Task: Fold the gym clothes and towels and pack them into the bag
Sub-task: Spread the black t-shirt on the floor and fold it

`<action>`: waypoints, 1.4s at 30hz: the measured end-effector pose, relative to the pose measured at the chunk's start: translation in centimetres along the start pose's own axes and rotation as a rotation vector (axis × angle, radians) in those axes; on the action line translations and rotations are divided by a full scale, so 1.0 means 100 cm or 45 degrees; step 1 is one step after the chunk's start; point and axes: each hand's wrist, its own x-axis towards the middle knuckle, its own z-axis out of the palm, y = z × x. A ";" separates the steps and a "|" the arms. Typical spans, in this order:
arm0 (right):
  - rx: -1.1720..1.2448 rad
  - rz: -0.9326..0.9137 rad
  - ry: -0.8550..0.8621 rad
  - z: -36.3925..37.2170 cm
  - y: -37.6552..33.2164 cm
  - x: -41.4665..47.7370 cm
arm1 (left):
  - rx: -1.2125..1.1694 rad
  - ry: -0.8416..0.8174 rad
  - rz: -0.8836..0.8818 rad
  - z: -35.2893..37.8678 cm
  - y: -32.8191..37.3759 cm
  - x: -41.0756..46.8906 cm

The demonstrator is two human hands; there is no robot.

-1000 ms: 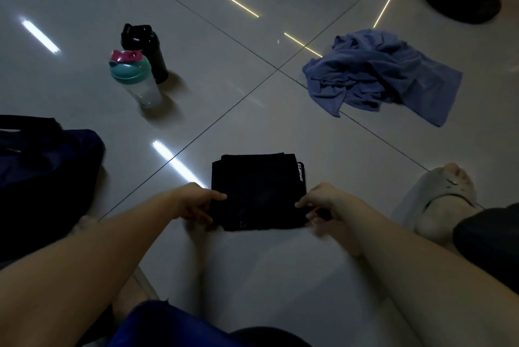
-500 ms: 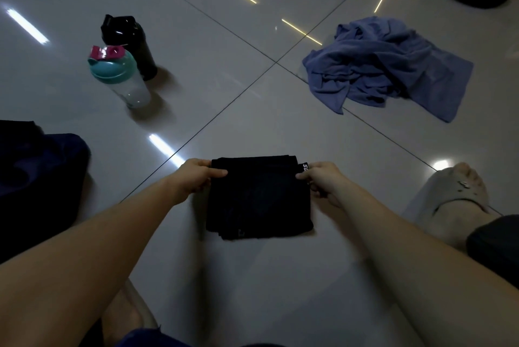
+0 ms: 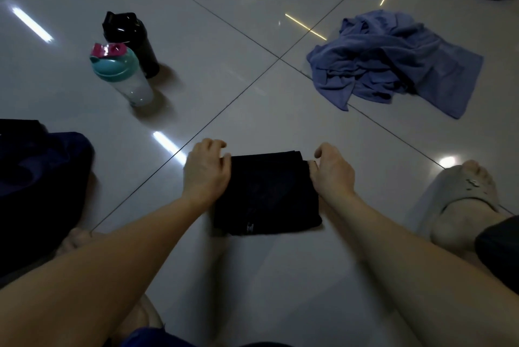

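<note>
At the two far corners of the folded black garment [image 3: 266, 195], which lies flat on the tiled floor [image 3: 224, 99], the hands are set one to each side. The left grip [image 3: 207, 172] curls its fingers [image 3: 222, 159] against the garment's left edge. The right grip [image 3: 332, 175] has its thumb touching the far right corner, with the forefinger lifted and bent. The backs of the hands hide what lies under them, so I cannot tell whether either grip pinches cloth or only presses the edges square.

The garment reads as a neat rectangle of several layers, so folding this piece looks finished or nearly so. The step in hand appears to be tidying the stack or taking hold of it to lift. The dark bag [image 3: 42, 178] sits on the floor near the garment, to its left, and is the likely destination. The next move would call for a firm hold on both sides so the layers do not slide apart, then a carry leftward to the bag, whose opening is too dark to make out.

Beyond the garment to the right, well apart, a blue cloth [image 3: 393, 65] lies crumpled and unfolded, so that piece is not yet done. Beyond the garment to the left stand a teal-lidded bottle [image 3: 120, 79] and a black bottle [image 3: 132, 40].
</note>
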 end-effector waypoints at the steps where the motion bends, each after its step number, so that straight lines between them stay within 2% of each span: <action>1: -0.036 -0.167 0.068 0.001 -0.004 -0.003 | 0.035 -0.042 0.185 0.005 0.006 -0.006; 2: -0.069 -0.343 0.097 0.003 -0.006 -0.007 | 0.086 -0.124 0.319 0.014 0.008 -0.013; 4: -0.203 -0.658 0.050 0.018 -0.004 -0.015 | 0.237 -0.324 0.435 0.030 0.012 -0.027; 6: -0.368 -0.780 -0.105 0.032 0.005 -0.023 | 0.340 -0.435 0.445 0.042 0.004 -0.037; 9: -0.480 -0.689 -0.256 0.042 0.023 -0.028 | 0.426 -0.484 0.408 0.046 -0.015 -0.042; 13: -0.485 -0.585 -0.291 0.049 0.028 -0.023 | 0.372 -0.507 0.241 0.047 -0.023 -0.041; 19: -0.472 -0.509 -0.328 0.050 0.021 -0.013 | 0.386 -0.536 0.195 0.045 -0.018 -0.039; 21: -0.462 -0.498 -0.302 0.041 0.013 -0.001 | 0.350 -0.504 0.192 0.038 -0.016 -0.030; 23: -0.466 -0.578 -0.245 0.026 -0.001 0.012 | 0.288 -0.374 0.175 0.026 -0.015 -0.018; 25: -0.479 -0.774 -0.271 0.013 -0.022 0.025 | 0.276 -0.274 0.044 0.012 -0.014 -0.011; 26: -0.456 -0.845 -0.339 0.008 -0.035 0.030 | 0.280 -0.298 -0.095 0.006 -0.013 -0.008; 28: -0.411 -0.867 -0.494 0.006 -0.062 0.040 | 0.182 -0.438 -0.480 0.000 -0.010 -0.001; 31: -0.368 -0.785 -0.674 0.015 -0.092 0.048 | -0.233 -0.658 -0.986 0.000 0.004 0.005; 36: -0.524 -0.682 -0.822 0.031 -0.118 0.053 | -0.589 -0.548 -1.222 0.013 0.017 0.004; 39: -0.498 -0.597 -0.951 0.027 -0.131 0.061 | -0.740 -0.613 -1.142 0.007 0.016 0.015; 42: -0.264 -0.559 -1.012 0.016 -0.136 0.071 | -0.722 -0.645 -0.784 -0.008 0.016 0.026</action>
